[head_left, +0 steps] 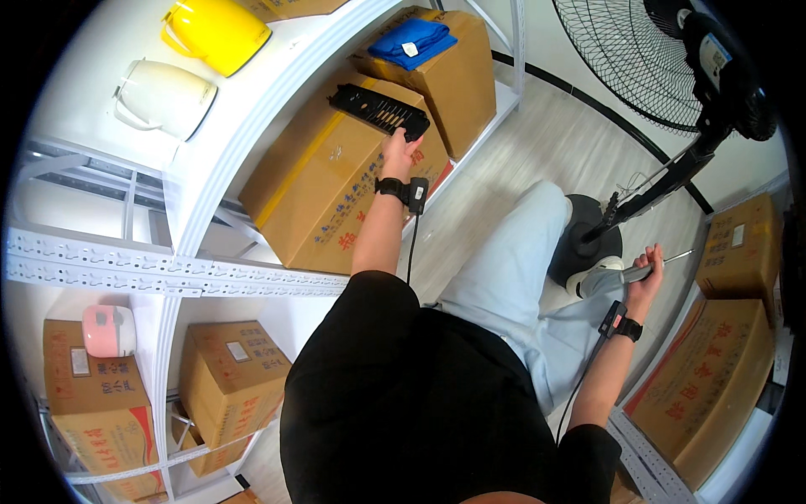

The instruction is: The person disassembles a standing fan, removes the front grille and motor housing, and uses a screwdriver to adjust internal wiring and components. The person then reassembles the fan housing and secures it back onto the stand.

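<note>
My left hand [398, 149] grips the near end of a black tool case [369, 107] with rows of small bits, which lies over the top of a large cardboard box [311, 202] on the left shelving. In my right hand [646, 275] is a screwdriver [635, 274] with a grey handle and a long metal shaft pointing right, held low beside my leg. A black standing fan [709, 109] rises just beyond that hand, its round base [571, 260] on the floor by my shoe.
Shelving [168, 274] on my left carries a yellow kettle [220, 38], a white kettle [168, 101], a pink object [109, 330], a blue folded cloth [407, 44] and several boxes [231, 386]. More cardboard boxes [701, 378] line my right. Pale wood-look floor [478, 176] shows between.
</note>
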### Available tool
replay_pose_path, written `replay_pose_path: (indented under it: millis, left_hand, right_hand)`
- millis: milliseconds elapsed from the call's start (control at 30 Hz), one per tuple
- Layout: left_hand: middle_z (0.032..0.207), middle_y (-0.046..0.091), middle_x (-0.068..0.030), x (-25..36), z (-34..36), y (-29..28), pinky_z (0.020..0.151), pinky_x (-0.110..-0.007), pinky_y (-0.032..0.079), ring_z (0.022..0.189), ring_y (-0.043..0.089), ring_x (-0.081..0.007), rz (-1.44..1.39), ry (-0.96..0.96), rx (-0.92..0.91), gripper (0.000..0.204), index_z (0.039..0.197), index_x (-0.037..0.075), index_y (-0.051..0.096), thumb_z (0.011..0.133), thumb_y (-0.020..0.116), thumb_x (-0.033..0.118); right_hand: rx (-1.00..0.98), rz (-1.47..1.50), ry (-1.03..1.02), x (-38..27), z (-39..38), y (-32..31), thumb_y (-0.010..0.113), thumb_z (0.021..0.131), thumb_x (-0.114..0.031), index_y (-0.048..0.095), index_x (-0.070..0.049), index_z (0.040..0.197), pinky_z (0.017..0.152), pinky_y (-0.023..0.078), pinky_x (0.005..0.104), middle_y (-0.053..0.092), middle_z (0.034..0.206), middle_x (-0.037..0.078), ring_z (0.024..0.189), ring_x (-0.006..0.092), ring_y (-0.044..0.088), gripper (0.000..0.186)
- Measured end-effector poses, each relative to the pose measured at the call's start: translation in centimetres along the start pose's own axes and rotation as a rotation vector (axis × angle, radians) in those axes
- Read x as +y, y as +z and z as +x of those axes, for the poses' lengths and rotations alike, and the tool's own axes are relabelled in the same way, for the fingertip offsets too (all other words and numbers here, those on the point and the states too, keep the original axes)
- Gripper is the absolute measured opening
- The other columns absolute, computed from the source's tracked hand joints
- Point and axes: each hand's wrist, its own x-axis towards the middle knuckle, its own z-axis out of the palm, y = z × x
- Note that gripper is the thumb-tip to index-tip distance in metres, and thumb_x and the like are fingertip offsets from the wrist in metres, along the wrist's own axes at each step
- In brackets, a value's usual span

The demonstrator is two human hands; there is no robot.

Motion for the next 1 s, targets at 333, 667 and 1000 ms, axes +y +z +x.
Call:
replay_pose_path:
  millis: [333,667,1000]
  left_hand:
    - [0.116,0.064,-0.0186,0.3,-13.2,5.5,0.075,-0.039,0.064,0.097,0.069,-0.0286,0.312,0.216,-0.197,0.032,0.121,-0.011,0.051,0.094,0.045,0.003]
    - [0.114,0.064,-0.0143,-7.6,-25.5,9.5,0.084,-0.038,0.058,0.097,0.067,-0.0229,0.346,-0.147,-0.617,0.032,0.123,-0.006,0.051,0.094,0.044,0.007]
    - [0.117,0.062,-0.0119,-16.2,-31.3,12.5,0.080,-0.035,0.057,0.095,0.066,-0.0181,0.353,-0.380,-0.838,0.032,0.125,-0.004,0.050,0.098,0.052,0.013]
  right_hand:
    - [-0.187,-0.268,0.022,-0.7,-1.2,-1.2,0.063,0.097,-0.016,0.061,-0.004,0.117,0.055,0.039,0.0216,0.069,0.095,0.007,0.063,0.0066,0.051,0.023]
    - [-0.400,-0.654,0.078,2.4,-7.0,11.6,0.066,0.096,-0.032,0.064,-0.002,0.115,0.050,0.037,0.0189,0.072,0.097,0.008,0.056,0.0041,0.049,0.035]
    - [-0.321,-0.770,0.073,2.8,-6.6,11.4,0.076,0.086,-0.032,0.065,0.001,0.118,0.052,0.043,0.0212,0.066,0.083,-0.001,0.068,0.0043,0.058,0.048]
